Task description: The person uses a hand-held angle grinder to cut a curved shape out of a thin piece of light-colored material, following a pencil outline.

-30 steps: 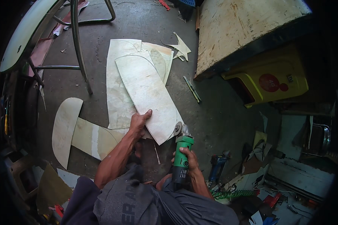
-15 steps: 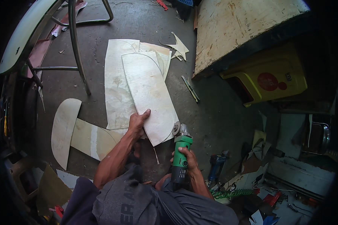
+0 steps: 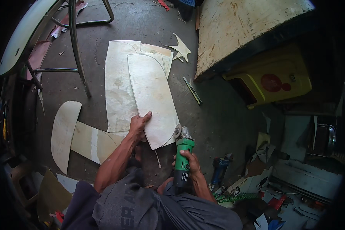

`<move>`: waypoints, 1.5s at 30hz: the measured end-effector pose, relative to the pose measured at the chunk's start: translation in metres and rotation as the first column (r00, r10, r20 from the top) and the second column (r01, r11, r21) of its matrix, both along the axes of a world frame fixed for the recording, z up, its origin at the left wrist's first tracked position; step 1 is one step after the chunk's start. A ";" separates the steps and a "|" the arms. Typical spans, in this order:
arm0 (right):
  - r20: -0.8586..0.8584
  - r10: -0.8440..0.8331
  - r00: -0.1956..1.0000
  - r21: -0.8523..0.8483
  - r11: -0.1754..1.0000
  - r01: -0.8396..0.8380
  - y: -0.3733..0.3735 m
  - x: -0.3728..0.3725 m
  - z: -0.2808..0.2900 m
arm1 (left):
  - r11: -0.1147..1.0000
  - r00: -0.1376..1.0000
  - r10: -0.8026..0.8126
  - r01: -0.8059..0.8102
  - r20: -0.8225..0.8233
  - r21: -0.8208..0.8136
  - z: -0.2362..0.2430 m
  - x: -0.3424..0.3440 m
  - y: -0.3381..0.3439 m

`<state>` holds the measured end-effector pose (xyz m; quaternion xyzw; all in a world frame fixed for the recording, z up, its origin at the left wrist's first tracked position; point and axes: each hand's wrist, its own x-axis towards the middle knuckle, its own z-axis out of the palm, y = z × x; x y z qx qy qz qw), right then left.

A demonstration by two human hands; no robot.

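My left hand (image 3: pixel 138 125) grips the near left edge of a pale plywood panel (image 3: pixel 153 92), thumb on top and the other fingers hidden below. A curved line is drawn across the panel's near right corner. In my right hand (image 3: pixel 191 160) is a green and black angle grinder (image 3: pixel 184 153), its fingers wrapped round the body. The grinder's disc (image 3: pixel 177 131) is at the panel's right edge, near that corner; whether it touches cannot be made out. Under the panel lie more plywood sheets (image 3: pixel 119 84), also marked with curves.
Two cut boards (image 3: pixel 66 134) overlap at the left. A utility knife (image 3: pixel 192 91) and pointed offcuts (image 3: pixel 182 48) lie on the right side of the floor. A metal-legged chair (image 3: pixel 73 46) stands far left, a wooden bench (image 3: pixel 245 30) far right. A blue power tool (image 3: pixel 220 170) sits right of my leg.
The held panel's far end has swung slightly right over the sheets below. The grinder stays by its near right edge, and both hands keep their grip. The whole view has shifted a little.
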<state>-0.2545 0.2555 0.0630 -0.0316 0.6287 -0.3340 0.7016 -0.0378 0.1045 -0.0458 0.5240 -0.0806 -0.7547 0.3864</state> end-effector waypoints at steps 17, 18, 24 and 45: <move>-0.015 0.020 1.000 -0.012 1.000 -0.020 0.000 0.000 0.002 | 1.000 1.000 -0.004 0.004 0.014 0.003 0.000 0.001 -0.001; -0.019 0.021 1.000 -0.015 1.000 -0.021 0.001 0.000 0.002 | 1.000 1.000 -0.018 0.018 0.020 0.001 -0.001 0.002 -0.001; -0.013 0.010 1.000 -0.010 1.000 -0.010 0.001 0.001 0.001 | 0.999 0.998 -0.035 0.035 0.043 -0.012 0.006 0.003 -0.001; -0.008 0.027 1.000 -0.014 1.000 -0.027 -0.002 0.000 0.005 | 0.999 0.998 -0.042 0.041 0.046 0.035 0.013 0.004 -0.005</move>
